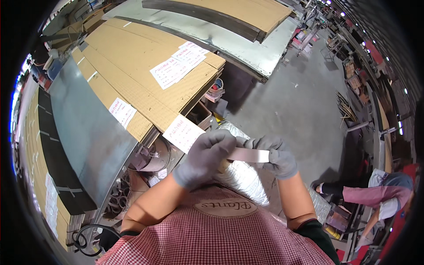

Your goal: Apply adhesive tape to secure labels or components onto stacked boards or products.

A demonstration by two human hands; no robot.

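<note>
Both my hands wear grey gloves and are raised in front of my checked apron. A short pale strip that looks like tape (pixel 248 154) is stretched between them. My left hand (pixel 205 157) is closed, its fingers curled around the strip's left end. My right hand (pixel 281 158) pinches the other end, with the fingers bent. Just beyond my left hand a white printed sheet (pixel 182 133) overlaps the near corner of the cardboard stack (pixel 128 57). Whether the left hand touches that sheet, I cannot tell. More white sheets (pixel 170 73) lie on the cardboard.
A grey metal sheet (pixel 84 101) and dark strips (pixel 66 168) lie left of the cardboard. Another metal-topped table (pixel 274 48) stands beyond. A silver foil-wrapped roll (pixel 243 179) is below my hands. At the right a person (pixel 375 194) bends over. Grey floor (pixel 296 106) lies ahead.
</note>
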